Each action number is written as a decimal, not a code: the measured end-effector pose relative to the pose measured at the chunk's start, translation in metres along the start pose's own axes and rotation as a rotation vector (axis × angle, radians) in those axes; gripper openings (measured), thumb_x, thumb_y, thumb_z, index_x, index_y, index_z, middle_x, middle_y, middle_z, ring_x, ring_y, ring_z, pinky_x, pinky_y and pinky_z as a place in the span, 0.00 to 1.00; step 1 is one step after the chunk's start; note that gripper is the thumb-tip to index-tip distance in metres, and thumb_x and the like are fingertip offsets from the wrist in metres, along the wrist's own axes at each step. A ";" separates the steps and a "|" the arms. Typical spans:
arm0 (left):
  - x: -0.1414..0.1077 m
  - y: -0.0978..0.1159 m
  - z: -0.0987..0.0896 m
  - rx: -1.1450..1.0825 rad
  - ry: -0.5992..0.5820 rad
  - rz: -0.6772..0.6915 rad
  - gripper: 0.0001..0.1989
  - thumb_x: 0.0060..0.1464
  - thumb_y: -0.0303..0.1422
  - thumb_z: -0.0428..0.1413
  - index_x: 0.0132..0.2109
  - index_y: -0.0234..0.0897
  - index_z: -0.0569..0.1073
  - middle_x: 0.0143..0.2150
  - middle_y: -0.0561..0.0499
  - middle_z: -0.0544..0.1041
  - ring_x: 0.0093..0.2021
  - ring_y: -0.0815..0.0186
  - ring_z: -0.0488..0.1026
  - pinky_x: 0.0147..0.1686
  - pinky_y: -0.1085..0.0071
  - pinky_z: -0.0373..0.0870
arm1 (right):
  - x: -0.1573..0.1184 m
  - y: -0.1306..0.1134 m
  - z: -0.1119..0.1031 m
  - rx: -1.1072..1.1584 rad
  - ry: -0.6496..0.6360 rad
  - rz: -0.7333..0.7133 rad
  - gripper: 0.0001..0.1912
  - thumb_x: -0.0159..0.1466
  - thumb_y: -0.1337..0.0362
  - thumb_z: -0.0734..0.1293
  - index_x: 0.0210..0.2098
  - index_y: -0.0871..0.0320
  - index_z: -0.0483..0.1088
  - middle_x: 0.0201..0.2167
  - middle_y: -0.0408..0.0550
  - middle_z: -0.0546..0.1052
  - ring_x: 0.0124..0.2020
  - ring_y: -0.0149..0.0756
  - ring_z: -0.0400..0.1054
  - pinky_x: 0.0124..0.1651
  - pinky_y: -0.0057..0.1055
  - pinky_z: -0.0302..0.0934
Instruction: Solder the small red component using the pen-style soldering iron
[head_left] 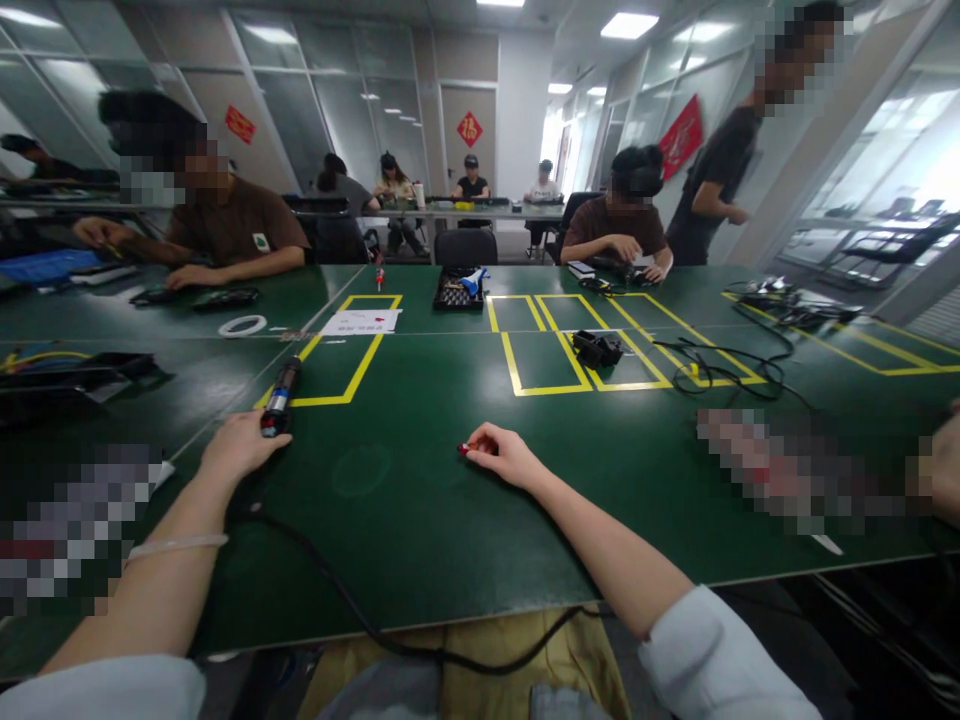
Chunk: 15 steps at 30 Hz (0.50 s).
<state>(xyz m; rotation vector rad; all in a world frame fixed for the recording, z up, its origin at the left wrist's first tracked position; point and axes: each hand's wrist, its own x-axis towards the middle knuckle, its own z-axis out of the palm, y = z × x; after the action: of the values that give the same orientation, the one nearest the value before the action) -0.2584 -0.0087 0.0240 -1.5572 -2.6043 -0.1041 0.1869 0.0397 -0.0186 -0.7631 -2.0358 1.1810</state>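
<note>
My left hand (241,446) is closed around the near end of a dark cylindrical tool with a blue and silver band (281,388), by the corner of a yellow tape outline. Its exact kind is unclear. Over the middle of the green table (420,540), my right hand (508,456) pinches a small red and black piece (463,449), mostly covered by the fingers. A black cable (330,580) runs from beside my left wrist over the table edge and across my lap.
Yellow tape outlines (555,389) mark the table, with a black clamp-like part (597,348) on them. Beyond lie a black tray of parts (459,290), a paper sheet (360,321), a white ring (241,326) and tangled cables (720,360). Several people sit around; one person (720,150) stands at right.
</note>
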 end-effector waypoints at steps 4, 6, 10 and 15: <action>-0.009 0.021 0.003 0.033 -0.106 0.055 0.35 0.54 0.47 0.52 0.61 0.27 0.60 0.58 0.35 0.65 0.52 0.54 0.66 0.46 0.66 0.64 | -0.001 0.000 -0.002 0.010 0.001 0.001 0.10 0.59 0.61 0.68 0.38 0.60 0.68 0.25 0.40 0.69 0.26 0.27 0.62 0.31 0.25 0.57; -0.018 0.038 0.002 0.009 -0.113 0.102 0.36 0.55 0.47 0.51 0.63 0.27 0.58 0.60 0.33 0.63 0.53 0.51 0.66 0.48 0.62 0.64 | -0.001 0.000 -0.003 0.000 0.000 0.004 0.10 0.58 0.61 0.68 0.37 0.60 0.68 0.25 0.40 0.69 0.26 0.27 0.62 0.31 0.25 0.57; -0.041 0.081 -0.001 -0.039 -0.077 0.228 0.36 0.54 0.47 0.50 0.63 0.29 0.59 0.59 0.35 0.64 0.54 0.50 0.66 0.49 0.61 0.65 | -0.001 0.000 -0.004 -0.022 0.023 -0.014 0.10 0.58 0.62 0.69 0.36 0.60 0.68 0.27 0.41 0.70 0.27 0.27 0.62 0.32 0.25 0.58; -0.080 0.140 -0.004 -0.135 -0.011 0.380 0.33 0.52 0.46 0.51 0.61 0.31 0.62 0.57 0.39 0.66 0.53 0.53 0.67 0.48 0.63 0.67 | 0.000 -0.001 -0.003 -0.038 0.011 -0.026 0.09 0.58 0.62 0.69 0.36 0.60 0.68 0.27 0.41 0.70 0.27 0.27 0.63 0.31 0.24 0.58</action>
<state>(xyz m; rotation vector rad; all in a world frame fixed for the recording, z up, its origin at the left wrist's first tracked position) -0.0973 -0.0125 0.0190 -2.0709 -2.2993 -0.2432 0.1890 0.0410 -0.0168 -0.7575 -2.0584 1.1235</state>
